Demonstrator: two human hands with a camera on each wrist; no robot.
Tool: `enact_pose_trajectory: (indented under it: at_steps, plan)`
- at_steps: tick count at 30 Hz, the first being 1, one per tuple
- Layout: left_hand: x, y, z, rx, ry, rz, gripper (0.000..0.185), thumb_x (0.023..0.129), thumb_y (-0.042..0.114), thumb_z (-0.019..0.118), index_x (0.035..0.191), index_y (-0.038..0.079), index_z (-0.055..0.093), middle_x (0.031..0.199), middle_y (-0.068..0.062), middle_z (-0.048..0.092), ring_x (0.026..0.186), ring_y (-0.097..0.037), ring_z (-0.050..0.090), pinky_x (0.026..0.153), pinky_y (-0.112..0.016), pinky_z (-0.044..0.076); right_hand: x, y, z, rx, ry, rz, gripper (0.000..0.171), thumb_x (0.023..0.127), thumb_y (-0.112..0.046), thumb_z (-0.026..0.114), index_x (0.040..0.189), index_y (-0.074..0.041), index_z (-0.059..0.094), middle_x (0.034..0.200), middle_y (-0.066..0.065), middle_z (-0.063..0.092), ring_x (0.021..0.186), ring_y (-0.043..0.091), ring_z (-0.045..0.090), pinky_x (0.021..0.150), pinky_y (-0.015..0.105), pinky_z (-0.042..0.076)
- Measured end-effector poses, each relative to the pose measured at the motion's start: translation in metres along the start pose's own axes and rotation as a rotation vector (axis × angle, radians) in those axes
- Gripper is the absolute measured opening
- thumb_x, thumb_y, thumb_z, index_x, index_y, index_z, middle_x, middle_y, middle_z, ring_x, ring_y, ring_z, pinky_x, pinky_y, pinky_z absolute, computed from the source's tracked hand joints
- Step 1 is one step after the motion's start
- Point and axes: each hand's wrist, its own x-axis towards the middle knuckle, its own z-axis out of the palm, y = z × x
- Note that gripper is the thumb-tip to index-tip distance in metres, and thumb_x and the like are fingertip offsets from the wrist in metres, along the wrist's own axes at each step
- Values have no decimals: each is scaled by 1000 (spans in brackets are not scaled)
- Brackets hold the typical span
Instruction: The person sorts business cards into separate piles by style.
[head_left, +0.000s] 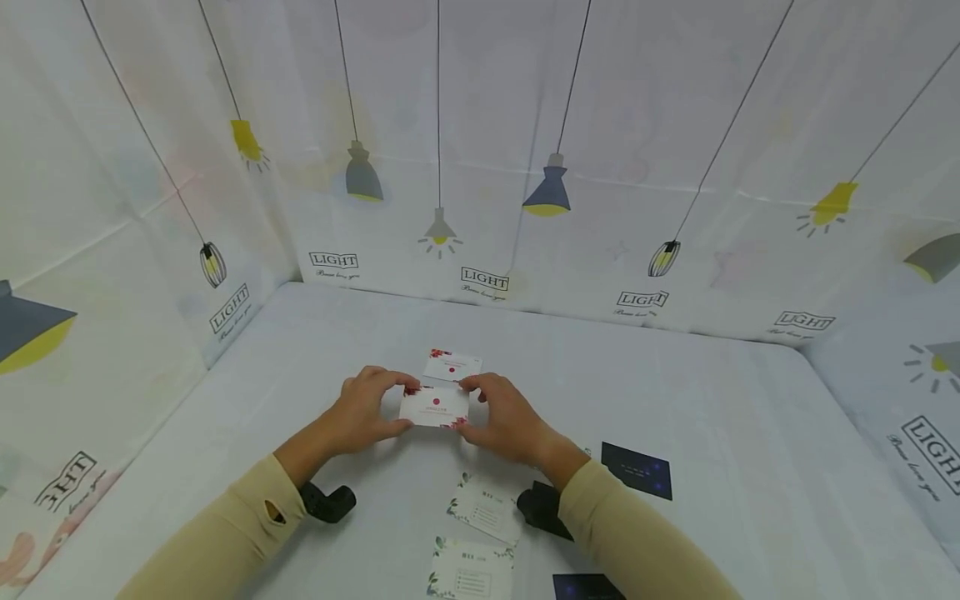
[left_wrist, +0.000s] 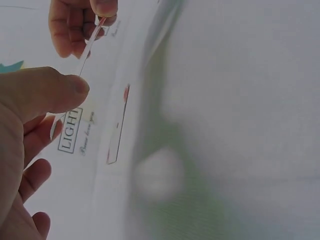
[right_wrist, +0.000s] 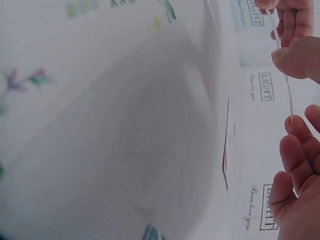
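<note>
Left hand (head_left: 363,411) and right hand (head_left: 504,417) pinch a red-flowered card (head_left: 436,407) by its ends, seemingly above the table (head_left: 750,467).

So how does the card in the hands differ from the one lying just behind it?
The held card is lifted off the table, pinched at its ends by the left hand and right hand; the far card lies flat, untouched. Both are white with red flower corners and a red dot.
</note>
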Motion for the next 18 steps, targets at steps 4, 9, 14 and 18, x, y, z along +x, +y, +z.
enact_pose_trajectory:
  at_steps: [4,9,14,18]
  plan:
    - [11,1,-5,-17,-22,-10,54,84,21,82,133,16,62,130,-6,57,129,-32,41,101,-58,31,5,1,-4,-1,25,16,58,87,-24,77,136,-8,51,131,5,54,110,22,50,94,38,45]
    - [25,1,-8,-8,-40,-18,56,85,23,82,136,16,60,134,-8,55,132,-34,39,102,-58,31,12,6,-9,-7,46,26,59,88,-23,77,137,-6,51,132,7,54,111,25,51,93,40,45]
    - [37,-2,-6,5,-52,-54,58,86,25,80,139,19,58,140,-12,52,134,-36,37,102,-58,33,18,11,-9,-19,58,56,58,89,-25,76,138,-5,51,132,9,55,110,26,52,92,41,45]
    - [43,-5,-4,5,-50,-90,58,87,26,80,140,19,58,142,-16,49,133,-38,38,100,-59,36,23,14,-8,-19,65,86,56,91,-26,75,137,-5,52,131,12,56,109,27,52,92,42,45]
